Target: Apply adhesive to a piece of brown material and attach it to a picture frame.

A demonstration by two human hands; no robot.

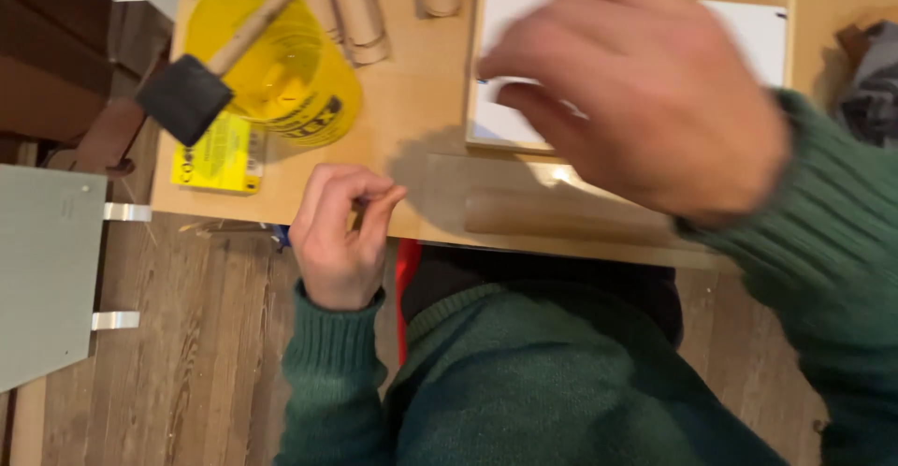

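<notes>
Tabletop (412,120) of pale wood filled the upper part of the view, with plank flooring (196,335) below its near edge. White panel (748,31) in a wooden frame lay flat at the far right of the table. Right hand (636,92) hovered over that panel, blurred, fingers loosely spread and pointing left, holding nothing visible; contact with the panel could not be told. Yellow plastic cup (290,73) lay tipped on its side at the left, resting partly on a yellow card (217,157). Foam brush (187,96) with a wooden handle leaned against the cup. Left hand (341,232) sat at the table's near edge, fingers curled narrowly, thumb meeting fingertips, apparently empty.
</notes>
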